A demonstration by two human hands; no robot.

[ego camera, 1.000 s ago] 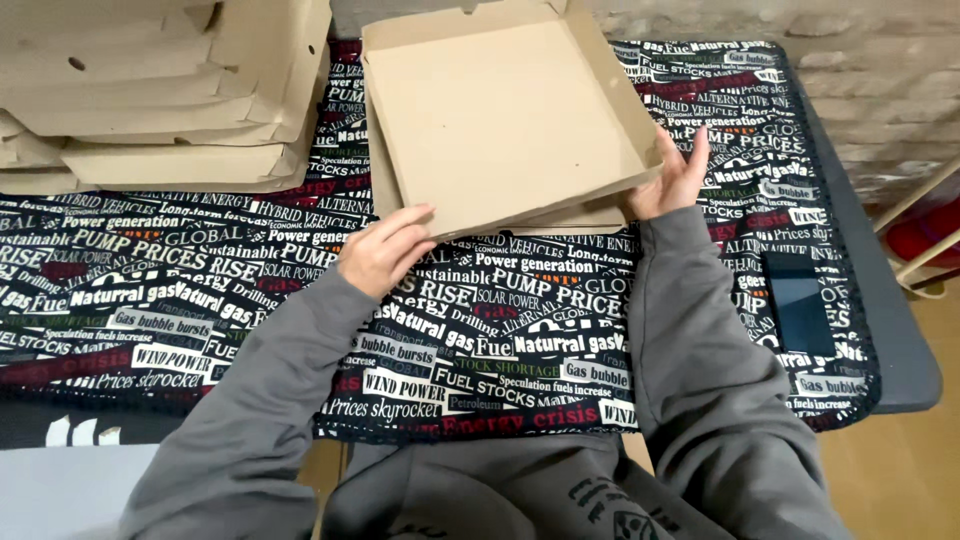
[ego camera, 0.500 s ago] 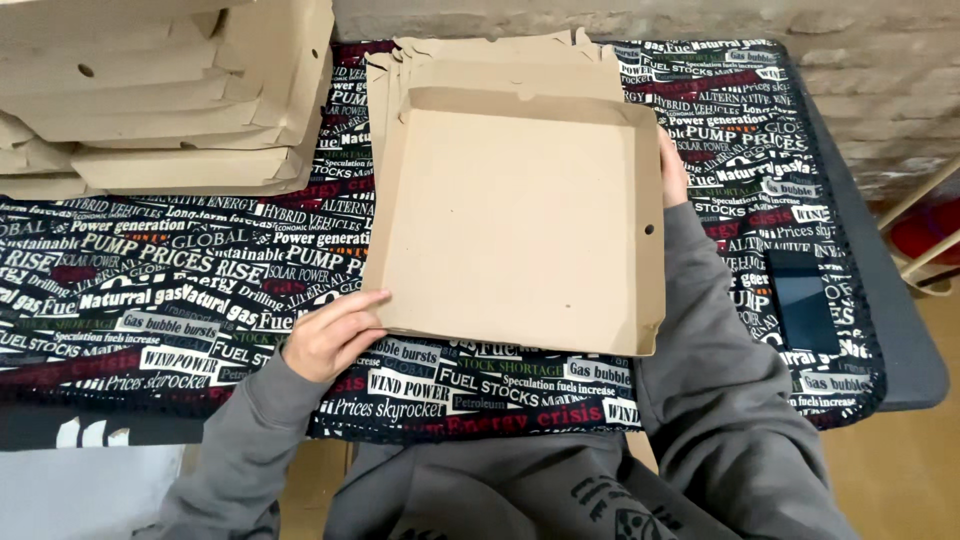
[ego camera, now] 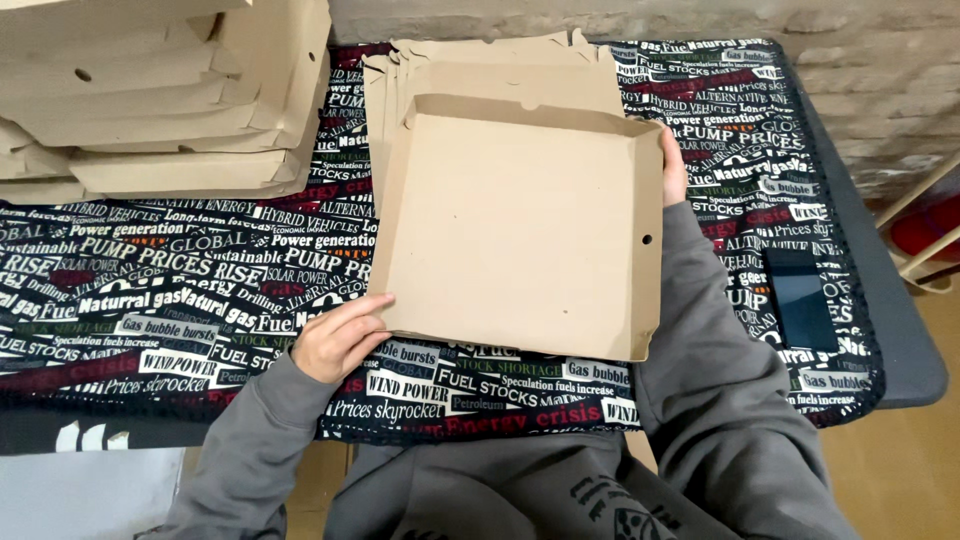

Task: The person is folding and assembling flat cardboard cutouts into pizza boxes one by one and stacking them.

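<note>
Worktop under a printed cloth, grey edge bare to the right of the box; cloth black with white and red lettering, spread beneath the box on all sides. Stack of folded boxes well to the upper left of the box, piled unevenly, closed. Flats of brown card directly behind the box, fanned edges showing past its far rim, still unfolded. Box at the middle of the cloth, brown card, square, open upward; far wall and right wall raised, left and near edges seemingly low or flat, hard to tell for sure; small hole near the right wall. Dark flat slab to the right of the box, lying on the cloth, kind unclear. Left hand at the near left corner of the box, fingers curled narrow around the card edge, thumb on top. Right hand at the far right corner of the box, mostly hidden behind the wall, fingers pressed against the outside; grip not fully visible. By judgement, roughly midway through shaping this one box: some walls up, others likely left, lid not closed; several flats unfolded behind the box, many boxes finished in the stack.
</note>
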